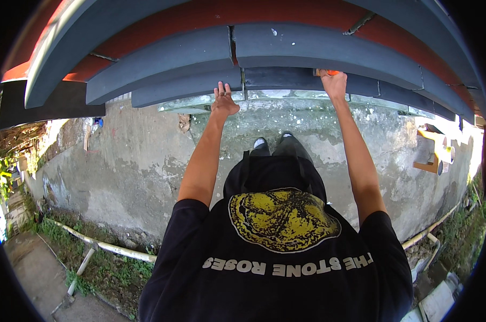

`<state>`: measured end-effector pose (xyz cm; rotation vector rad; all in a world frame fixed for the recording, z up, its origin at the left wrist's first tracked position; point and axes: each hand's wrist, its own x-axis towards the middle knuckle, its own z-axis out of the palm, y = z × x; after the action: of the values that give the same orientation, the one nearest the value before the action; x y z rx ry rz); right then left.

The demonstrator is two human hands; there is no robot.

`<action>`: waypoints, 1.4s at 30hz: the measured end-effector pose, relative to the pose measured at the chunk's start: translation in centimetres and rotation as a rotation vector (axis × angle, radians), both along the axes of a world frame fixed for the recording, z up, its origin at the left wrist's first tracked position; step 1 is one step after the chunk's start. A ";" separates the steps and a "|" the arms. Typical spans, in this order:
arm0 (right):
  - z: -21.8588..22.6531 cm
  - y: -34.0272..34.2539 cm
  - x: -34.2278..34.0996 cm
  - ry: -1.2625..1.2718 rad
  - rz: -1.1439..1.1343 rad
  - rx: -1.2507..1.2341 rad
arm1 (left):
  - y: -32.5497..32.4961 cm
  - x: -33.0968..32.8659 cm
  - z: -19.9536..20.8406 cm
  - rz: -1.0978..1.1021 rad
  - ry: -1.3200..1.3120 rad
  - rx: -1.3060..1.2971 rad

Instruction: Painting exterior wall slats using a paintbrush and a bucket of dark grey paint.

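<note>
My left hand (pixel 224 101) rests its spread fingertips against the lower edge of a dark grey board (pixel 186 87), with nothing held. Further right, my right hand (pixel 335 83) is closed around a small orange thing (pixel 333 72), mostly hidden by the fingers; a brownish end shows beside it, and its kind is unclear. That fist sits right under the edge of a longer grey board (pixel 329 45), which is marked by a few white specks. A darker grey strip (pixel 280 78) runs beneath it, between my two hands.
Red surfaces (pixel 168 24) show between the curved rows of grey boards. Below lies a stained concrete floor (pixel 130 161), where my feet stand. A cardboard box (pixel 428 155) sits at the right, a pale pipe (pixel 109 247) runs along grass at the lower left.
</note>
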<state>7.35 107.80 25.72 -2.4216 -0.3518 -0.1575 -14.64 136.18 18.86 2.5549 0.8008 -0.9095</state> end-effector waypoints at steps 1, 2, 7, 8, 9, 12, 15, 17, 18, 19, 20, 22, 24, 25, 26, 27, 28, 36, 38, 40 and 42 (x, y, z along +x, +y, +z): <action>0.0 0.2 0.1 0.023 0.023 -0.035 | -0.1 0.1 0.2 -0.003 -0.008 0.003; 0.0 0.6 0.4 0.043 0.051 -0.068 | 0.1 0.2 0.3 -0.001 -0.019 0.008; -0.5 0.2 2.3 0.030 0.205 -0.208 | 0.6 0.3 -2.9 -0.014 0.005 0.092; -0.2 0.3 2.4 0.108 0.257 -0.259 | 0.7 0.5 -2.7 0.003 0.004 0.079; -0.2 0.0 3.3 0.101 0.260 -0.256 | 0.8 0.7 -2.5 0.007 -0.002 0.083; 0.7 -0.9 4.8 0.623 0.241 0.072 | 0.4 0.5 -2.0 0.040 0.026 0.071; -1.3 -2.2 5.8 0.711 0.091 0.508 | 0.0 0.8 -1.6 0.061 0.034 0.096; -2.9 -2.0 5.9 0.730 0.080 0.620 | 0.5 0.8 -2.3 0.053 0.023 0.092; -3.8 -2.2 6.0 0.741 0.058 0.732 | 0.7 0.9 -2.9 0.035 0.009 0.084; -4.6 -2.5 6.3 0.743 0.056 0.735 | 1.0 1.2 -3.4 0.034 0.011 0.086; -5.0 -2.8 6.8 0.516 0.206 0.377 | 1.0 1.4 -3.7 -0.007 0.018 0.100; -5.9 -3.5 7.0 0.282 0.341 0.022 | 1.3 1.9 -4.3 -0.053 0.026 0.114; -4.6 -2.0 4.4 0.165 0.087 0.082 | 1.5 0.4 -5.2 -0.005 0.043 0.124; -4.1 -1.8 4.3 0.166 0.094 0.079 | 1.2 0.5 -4.6 0.001 0.043 0.122; -3.8 -1.7 4.2 0.192 0.057 0.089 | 0.7 0.9 -3.3 0.045 0.040 0.083; -3.8 -2.2 4.3 0.217 0.014 0.102 | 0.4 1.1 -2.9 0.082 0.036 0.047; -4.3 -2.3 5.6 0.215 0.011 0.102 | 0.2 1.2 -2.4 0.079 0.033 0.046; -2.3 -3.6 6.3 0.800 0.032 0.563 | 0.5 1.6 -2.9 0.196 -0.016 -0.036; -0.8 -4.1 7.2 0.844 0.085 0.457 | 0.6 1.9 -2.5 0.125 0.058 0.009; -0.8 -4.4 7.3 0.885 0.140 0.350 | 0.5 1.6 -2.4 0.055 0.132 0.054; -2.5 -5.1 7.3 0.694 0.104 0.749 | 0.1 2.5 -1.8 0.077 0.119 0.067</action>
<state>14.60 102.66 23.25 -1.5787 -0.0673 0.5040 -12.12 136.24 17.06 2.5261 0.9727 -1.0346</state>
